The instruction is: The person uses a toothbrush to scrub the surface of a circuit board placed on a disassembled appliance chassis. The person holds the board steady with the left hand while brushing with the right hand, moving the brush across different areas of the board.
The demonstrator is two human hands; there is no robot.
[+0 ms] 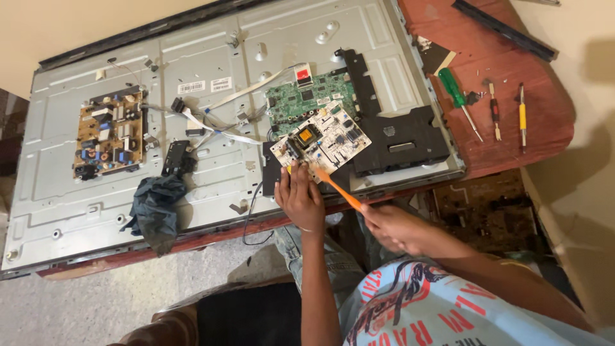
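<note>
A loose white circuit board [323, 140] lies tilted on the opened back of a flat television [211, 186], over the black plastic cover [397, 141]. My left hand [298, 195] grips the board's near edge with its fingers. My right hand [392, 225] holds an orange-handled tool [338, 188], whose tip touches the board's near corner. Behind the white board sits a green circuit board [307, 96] with a flat ribbon cable. A brown power board [109, 133] is fixed at the panel's left.
A dark crumpled cloth [155, 208] lies on the panel's near edge. A green-handled screwdriver [458, 99], a small red one [494, 112] and a yellow one [522, 116] rest on the red-brown table at right. A black strip [503, 29] lies far right. Loose wires cross the panel's middle.
</note>
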